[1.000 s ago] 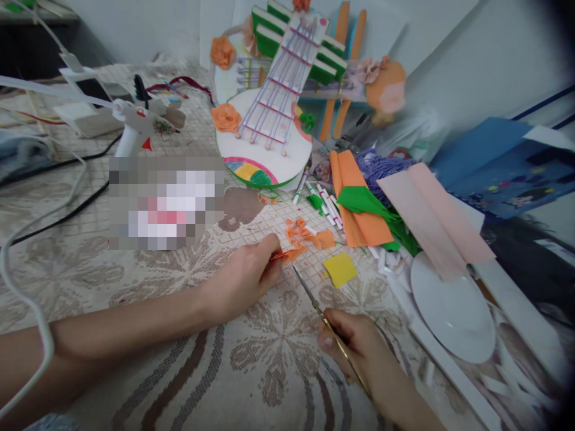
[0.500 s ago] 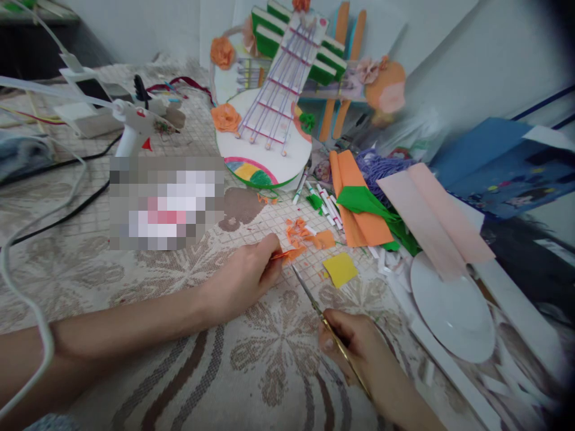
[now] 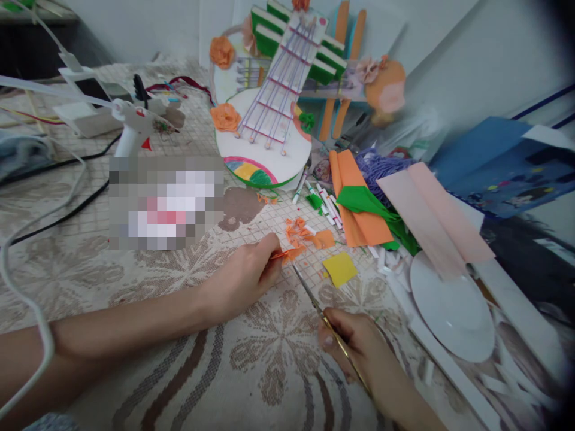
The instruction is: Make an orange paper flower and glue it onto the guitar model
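My left hand (image 3: pixel 247 275) pinches a small strip of orange crepe paper (image 3: pixel 284 254) between thumb and finger. In my right hand (image 3: pixel 353 344) is a pair of gold-handled scissors (image 3: pixel 320 305), its blades aimed up and left toward the strip. The tips lie just below the paper; whether they touch it I cannot tell. Orange paper scraps (image 3: pixel 296 230) lie beyond my left fingertips. A yellow paper square (image 3: pixel 340 269) rests right of the blades. Behind stands a paper guitar (image 3: pixel 269 137) with purple strings and orange paper flowers.
At the left are a white glue gun (image 3: pixel 135 129) and a white cable (image 3: pixel 27 293). To the right lie several markers (image 3: pixel 330 206), folded orange paper (image 3: pixel 362 218), pale pink paper (image 3: pixel 431 215), a white plate (image 3: pixel 451 305) and a blue bag (image 3: pixel 498 164).
Almost nothing differs. Both hands, the orange strip and the scissors hold nearly the same places.
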A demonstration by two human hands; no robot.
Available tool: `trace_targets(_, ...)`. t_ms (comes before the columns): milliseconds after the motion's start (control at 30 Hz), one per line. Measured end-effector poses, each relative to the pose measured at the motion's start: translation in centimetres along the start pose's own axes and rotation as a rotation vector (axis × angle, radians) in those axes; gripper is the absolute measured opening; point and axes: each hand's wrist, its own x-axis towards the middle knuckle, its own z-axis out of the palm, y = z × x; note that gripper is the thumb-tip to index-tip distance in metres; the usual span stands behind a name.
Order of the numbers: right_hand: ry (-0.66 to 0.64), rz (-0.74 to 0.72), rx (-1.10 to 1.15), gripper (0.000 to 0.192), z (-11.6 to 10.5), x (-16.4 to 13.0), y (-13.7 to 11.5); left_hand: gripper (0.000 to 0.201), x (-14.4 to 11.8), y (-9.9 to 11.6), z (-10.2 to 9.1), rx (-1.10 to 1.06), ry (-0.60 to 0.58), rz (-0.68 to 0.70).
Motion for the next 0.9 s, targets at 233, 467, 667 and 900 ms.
trace_targets(233, 0.006, 0.008, -0.024, 0.035, -0.05, 0.14, -0.11, 0.006, 0.04, 0.08, -0.23, 0.004, -0.023, -0.006)
trace_targets(467, 0.007, 0.013, -0.018, 0.035, -0.13, 0.13, -0.35, 0.006, 0.01, 0.16, -0.20, 0.014, -0.011, 0.003)
trace_targets(667, 0.011, 0.016, -0.005, 0.038, -0.11, 0.10, -0.40, 0.006, -0.05, 0.09, 0.04, 0.021, 0.014, -0.003)
trace_targets(900, 0.011, 0.016, 0.009, 0.038, -0.09, -0.05, -0.42, 0.006, 0.02, 0.06, -0.03, 0.015, 0.007, 0.005)
